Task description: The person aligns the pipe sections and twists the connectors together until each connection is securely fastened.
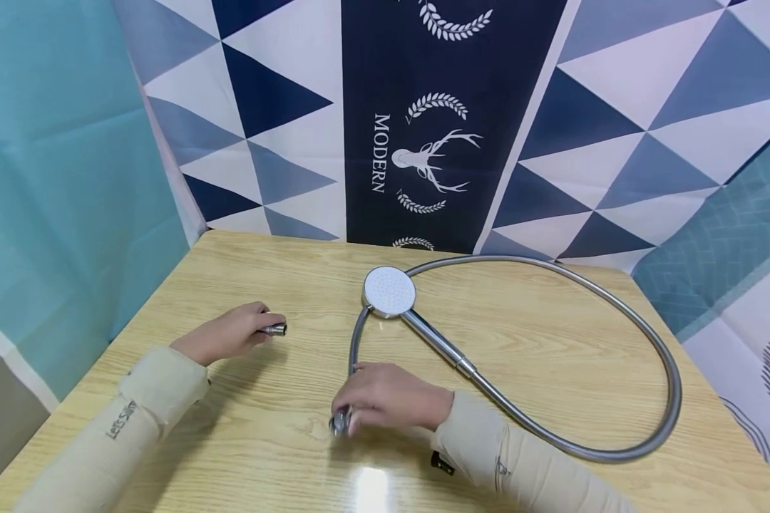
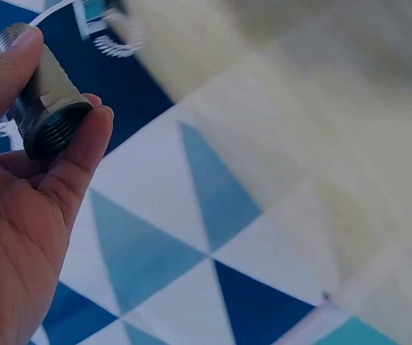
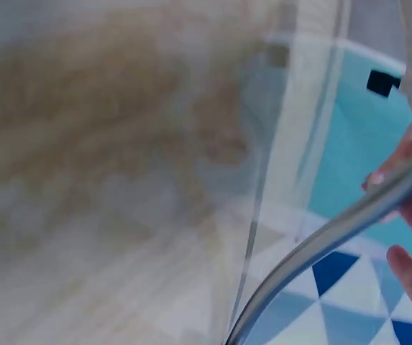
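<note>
My left hand (image 1: 231,333) grips a short metal tube (image 1: 274,329) above the table's left half. In the left wrist view, the tube (image 2: 46,93) is pinched between thumb and fingers, and screw threads show at both its ends. Nearer the table's front, my right hand (image 1: 388,395) holds the metal end fitting (image 1: 340,422) of a flexible shower hose (image 1: 356,342). The hose (image 3: 313,248) runs close past the fingers in the right wrist view. A chrome shower head (image 1: 390,291) with a white round face lies beyond the right hand, its handle joined to the hose.
On the right side of the wooden table (image 1: 552,342) the hose spreads in a wide loop. A patterned cloth (image 1: 282,142) hangs at the back edge. Teal cloth (image 1: 64,178) hangs on the left side. Light glares off the table's front.
</note>
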A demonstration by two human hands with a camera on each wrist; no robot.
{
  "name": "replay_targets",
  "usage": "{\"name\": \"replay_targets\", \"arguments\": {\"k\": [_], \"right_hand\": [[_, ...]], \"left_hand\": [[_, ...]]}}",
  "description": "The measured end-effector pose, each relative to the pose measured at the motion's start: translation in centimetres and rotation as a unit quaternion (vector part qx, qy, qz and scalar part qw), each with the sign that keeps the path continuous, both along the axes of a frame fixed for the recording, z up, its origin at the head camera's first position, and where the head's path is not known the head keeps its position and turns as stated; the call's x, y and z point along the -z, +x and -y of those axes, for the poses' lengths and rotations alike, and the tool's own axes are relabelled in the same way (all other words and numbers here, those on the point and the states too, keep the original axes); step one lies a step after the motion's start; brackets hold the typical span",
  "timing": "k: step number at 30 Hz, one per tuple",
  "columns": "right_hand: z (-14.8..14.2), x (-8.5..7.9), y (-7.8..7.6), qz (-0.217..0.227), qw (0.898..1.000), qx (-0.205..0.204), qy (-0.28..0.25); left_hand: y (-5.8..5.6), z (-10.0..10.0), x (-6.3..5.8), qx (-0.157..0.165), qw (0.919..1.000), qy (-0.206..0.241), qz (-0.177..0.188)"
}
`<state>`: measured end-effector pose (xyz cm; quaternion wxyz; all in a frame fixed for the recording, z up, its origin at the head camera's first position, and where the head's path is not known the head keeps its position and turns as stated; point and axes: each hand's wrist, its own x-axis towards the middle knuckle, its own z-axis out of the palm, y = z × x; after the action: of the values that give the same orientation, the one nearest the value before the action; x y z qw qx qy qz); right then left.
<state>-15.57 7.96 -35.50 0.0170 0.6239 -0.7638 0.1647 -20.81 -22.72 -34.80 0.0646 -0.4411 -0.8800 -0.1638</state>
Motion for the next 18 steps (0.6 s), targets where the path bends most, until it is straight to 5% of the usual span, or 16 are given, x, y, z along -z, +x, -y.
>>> {"name": "replay_targets", "arguments": {"k": [5, 11, 18], "right_hand": [[-0.5, -1.0, -0.7, 0.115, 0.984, 0.098, -0.090], [0.0, -1.1, -0.9, 0.253, 0.929, 0.161, -0.218], [0.4, -1.3, -0.8, 0.318, 0.886, 0.233, -0.244]], "left_hand": [[-0.2, -1.7, -2.0, 0.006, 0.9996, 0.025, -0.014], [0.1, -4.0, -4.6, 0.020, 0.9983, 0.051, -0.021], [0.8, -6.1, -6.5, 0.044, 0.9963, 0.062, -0.040]]}}
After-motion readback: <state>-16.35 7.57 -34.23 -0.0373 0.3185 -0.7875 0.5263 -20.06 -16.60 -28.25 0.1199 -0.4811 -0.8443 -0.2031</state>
